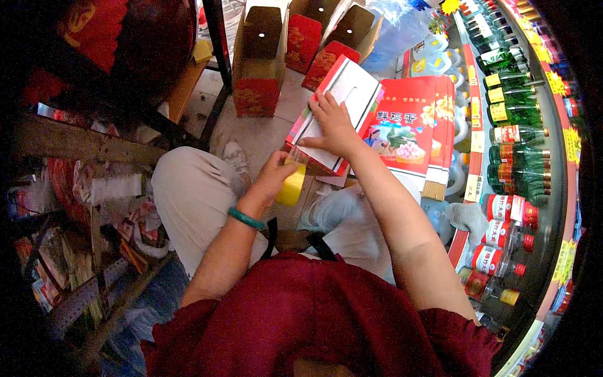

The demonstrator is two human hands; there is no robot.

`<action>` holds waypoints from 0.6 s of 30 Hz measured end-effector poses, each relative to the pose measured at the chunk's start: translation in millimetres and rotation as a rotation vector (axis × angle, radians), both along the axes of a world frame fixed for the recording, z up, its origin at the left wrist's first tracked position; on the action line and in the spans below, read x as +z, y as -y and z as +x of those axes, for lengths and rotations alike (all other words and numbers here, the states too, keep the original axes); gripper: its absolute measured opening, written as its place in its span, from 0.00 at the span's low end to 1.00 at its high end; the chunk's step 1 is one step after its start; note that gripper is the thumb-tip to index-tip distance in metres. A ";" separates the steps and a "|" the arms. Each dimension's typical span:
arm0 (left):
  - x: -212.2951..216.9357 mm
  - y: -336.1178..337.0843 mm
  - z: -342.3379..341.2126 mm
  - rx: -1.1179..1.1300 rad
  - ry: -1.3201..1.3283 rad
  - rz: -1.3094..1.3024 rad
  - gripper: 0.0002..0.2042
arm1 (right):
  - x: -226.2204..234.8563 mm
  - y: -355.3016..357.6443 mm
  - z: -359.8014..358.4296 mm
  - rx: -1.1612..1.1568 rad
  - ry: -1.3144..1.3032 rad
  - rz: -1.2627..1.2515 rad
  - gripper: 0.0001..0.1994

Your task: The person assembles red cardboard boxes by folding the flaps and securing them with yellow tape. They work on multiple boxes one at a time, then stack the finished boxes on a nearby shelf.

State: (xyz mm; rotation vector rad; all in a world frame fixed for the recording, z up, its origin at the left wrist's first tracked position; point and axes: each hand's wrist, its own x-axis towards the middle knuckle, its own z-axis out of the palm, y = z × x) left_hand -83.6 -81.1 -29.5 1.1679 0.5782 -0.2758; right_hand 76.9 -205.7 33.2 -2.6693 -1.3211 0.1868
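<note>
My left hand [274,178], a green bangle on its wrist, grips a roll of yellow tape [293,186] between thumb and fingers. The tape roll is close to the lower left edge of a red and white cardboard carton [355,94], tilted in front of me. My right hand [335,129] lies spread across the carton's white panel, which has a dark line and a small slot. Beside it on the right, several flat red printed cartons [405,129] stand stacked, partly covered by the tilted one.
Three open-topped red boxes [255,94] stand on the floor ahead. Shelves of bottles [515,113] line the right side, with a grey glove [467,220] at their edge. A dark metal frame [217,44] and a cluttered wooden rack [94,147] stand on the left.
</note>
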 end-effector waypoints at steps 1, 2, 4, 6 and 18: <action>-2.9 0.7 -0.1 -0.002 -0.036 0.015 0.16 | -1.5 -1.2 -1.1 0.000 0.007 -0.002 0.49; -5.8 2.1 -0.5 0.009 0.002 0.132 0.15 | -1.8 -2.9 -2.6 0.000 0.013 -0.005 0.49; -4.7 3.0 -2.7 0.035 0.074 0.367 0.14 | -2.7 -6.0 -6.5 -0.016 0.027 0.011 0.50; -3.8 3.4 -2.0 0.076 0.088 0.421 0.13 | -9.7 -9.8 -5.4 -0.005 0.071 0.029 0.51; -46.1 4.6 7.1 0.076 0.065 0.559 0.10 | -33.2 8.5 -22.9 -0.070 -0.032 0.169 0.44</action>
